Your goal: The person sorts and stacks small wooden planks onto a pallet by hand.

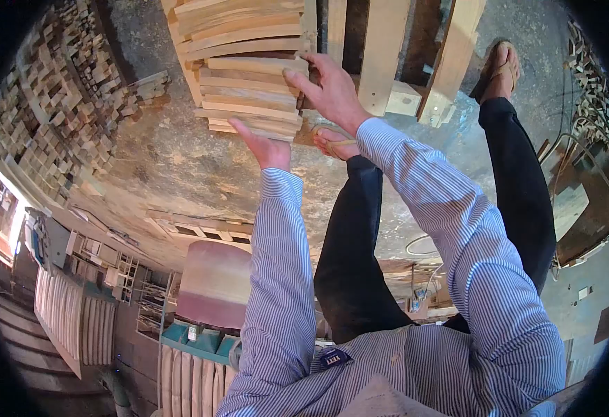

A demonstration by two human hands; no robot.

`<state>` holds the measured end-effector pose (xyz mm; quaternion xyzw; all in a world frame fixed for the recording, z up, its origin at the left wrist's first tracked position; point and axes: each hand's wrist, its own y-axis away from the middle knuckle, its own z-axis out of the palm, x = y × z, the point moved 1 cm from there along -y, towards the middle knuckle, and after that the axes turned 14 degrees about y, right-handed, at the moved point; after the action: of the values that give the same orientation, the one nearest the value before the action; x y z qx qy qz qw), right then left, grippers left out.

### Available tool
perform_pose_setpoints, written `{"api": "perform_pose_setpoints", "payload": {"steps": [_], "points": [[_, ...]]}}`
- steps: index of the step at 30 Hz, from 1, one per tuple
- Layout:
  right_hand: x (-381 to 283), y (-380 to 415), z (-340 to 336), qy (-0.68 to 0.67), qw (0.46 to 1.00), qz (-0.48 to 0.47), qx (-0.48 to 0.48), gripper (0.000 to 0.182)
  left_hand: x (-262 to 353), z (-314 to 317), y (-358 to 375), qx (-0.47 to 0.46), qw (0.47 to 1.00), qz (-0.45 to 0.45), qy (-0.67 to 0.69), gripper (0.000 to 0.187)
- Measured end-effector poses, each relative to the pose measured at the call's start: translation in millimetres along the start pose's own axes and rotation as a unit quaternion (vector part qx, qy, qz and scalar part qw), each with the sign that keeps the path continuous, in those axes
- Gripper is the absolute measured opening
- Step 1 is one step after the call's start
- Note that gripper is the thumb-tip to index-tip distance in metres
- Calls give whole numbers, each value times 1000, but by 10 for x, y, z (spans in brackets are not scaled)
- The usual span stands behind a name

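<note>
A stack of curved wooden slats [249,87] lies in front of me, its strips side by side in layers. My left hand [266,147] is against the near side of the stack. Its thumb stretches out to the left along the lowest slat, while the other fingers are mostly hidden by the wood. At the right ends of the slats is my right hand [334,90], thumb and forefinger apart and touching or close to the slat ends. Its remaining fingers are partly out of sight. Neither hand visibly grips a slat.
Thick wooden beams [384,52] lie right of the stack, near my sandalled foot [505,62]. Many cut wood pieces [51,97] are piled at the left. A pinkish curved panel [214,281] and bundled slats [190,375] stand lower left. Cables or hoses [586,153] loop at the right.
</note>
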<state>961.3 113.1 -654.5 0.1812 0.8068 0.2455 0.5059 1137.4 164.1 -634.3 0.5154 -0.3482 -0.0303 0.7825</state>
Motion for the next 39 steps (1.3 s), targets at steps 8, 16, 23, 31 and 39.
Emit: {"api": "perform_pose_setpoints", "payload": {"steps": [8, 16, 23, 31, 39], "points": [[-8, -98, -230, 150, 982, -102, -51, 80, 33, -172, -23, -10, 1000, 2, -5, 87], [-269, -366, -60, 210, 956, -135, -153, 91, 17, -254, -67, -12, 1000, -12, 26, 93], [-125, -141, 27, 204, 964, -134, -106, 96, 13, -283, 10, -61, 997, -40, 37, 96], [-152, -162, 63, 194, 966, -112, -129, 99, -46, -326, 13, -60, 997, 2, 58, 99], [-184, -269, 27, 240, 930, -86, -264, 102, -13, -393, 74, -53, 998, -23, 40, 98]]}}
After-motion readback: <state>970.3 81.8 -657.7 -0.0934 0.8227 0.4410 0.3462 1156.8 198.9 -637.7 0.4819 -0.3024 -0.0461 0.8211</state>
